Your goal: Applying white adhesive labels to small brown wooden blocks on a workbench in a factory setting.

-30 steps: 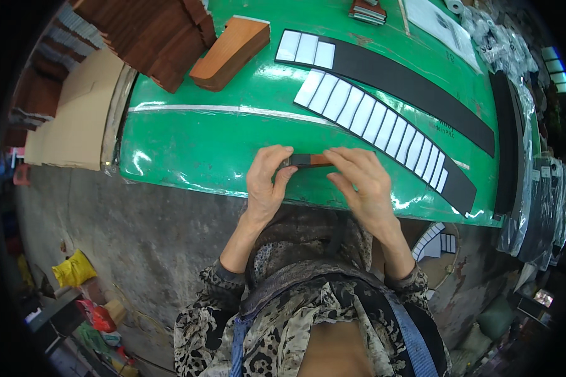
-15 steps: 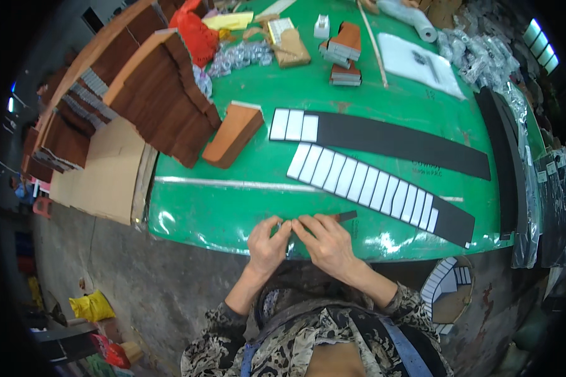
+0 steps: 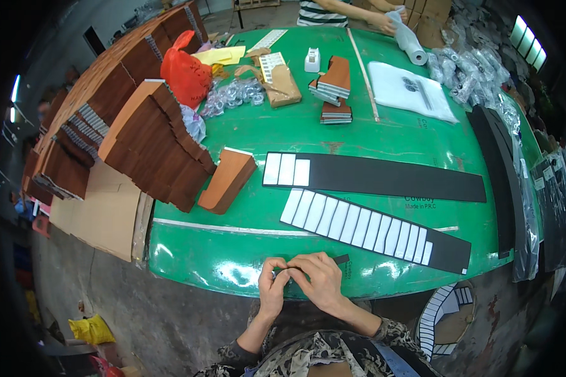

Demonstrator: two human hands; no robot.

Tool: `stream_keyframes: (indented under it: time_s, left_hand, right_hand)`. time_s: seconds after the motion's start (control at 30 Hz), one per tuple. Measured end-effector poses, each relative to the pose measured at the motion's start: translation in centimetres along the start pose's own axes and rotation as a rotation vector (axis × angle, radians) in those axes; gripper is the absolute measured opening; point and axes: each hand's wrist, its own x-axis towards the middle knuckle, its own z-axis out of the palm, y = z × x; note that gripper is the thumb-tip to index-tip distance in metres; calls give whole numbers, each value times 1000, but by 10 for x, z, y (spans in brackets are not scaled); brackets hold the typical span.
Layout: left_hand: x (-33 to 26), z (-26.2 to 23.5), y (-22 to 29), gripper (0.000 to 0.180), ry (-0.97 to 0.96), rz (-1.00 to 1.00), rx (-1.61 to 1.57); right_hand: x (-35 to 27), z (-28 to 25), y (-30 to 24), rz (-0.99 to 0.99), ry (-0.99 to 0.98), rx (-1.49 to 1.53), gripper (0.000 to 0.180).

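Observation:
My left hand [image 3: 272, 288] and my right hand [image 3: 321, 283] meet above the near edge of the green table, fingertips pinched together. Whatever small thing they hold between them is mostly hidden by the fingers. A short dark strip [image 3: 341, 259] shows just past my right fingers; whether it is held or lies on the table I cannot tell. Beyond my hands lies a long black strip [image 3: 448, 252] with a row of white pads [image 3: 353, 221]. Behind it is a second black strip [image 3: 396, 179] with three white pads [image 3: 287, 169] at its left end.
An orange-brown wooden piece [image 3: 227, 181] lies beside stacked brown pieces [image 3: 160, 147] at left. Farther back are a red bag [image 3: 185, 72], clear plastic packets [image 3: 233, 95], white sheets [image 3: 412, 91] and a plastic roll [image 3: 409, 43], touched by another person's hand [image 3: 382, 22]. Black strips [image 3: 493, 176] line the right edge.
My view has tilted up, so the table sits lower in the picture and another person's arms show at the far edge. My hands stay pinched together, the fingers slightly shifted.

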Motion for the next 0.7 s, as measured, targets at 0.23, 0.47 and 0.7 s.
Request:
stream_keyframes:
  time_s: [0.23, 0.47, 0.7]
  left_hand:
    - [2, 2, -7, 7, -35, 124, 90]
    - [-8, -4, -16, 7, 24, 143, 154]
    - [4, 8, -2, 6, 80, 129, 137]
  right_hand:
    - [-6, 4, 4, 1, 10, -43, 11]
    - [-7, -44, 23, -27, 163, -111, 15]
    - [-21, -22, 71, 629, -75, 627, 22]
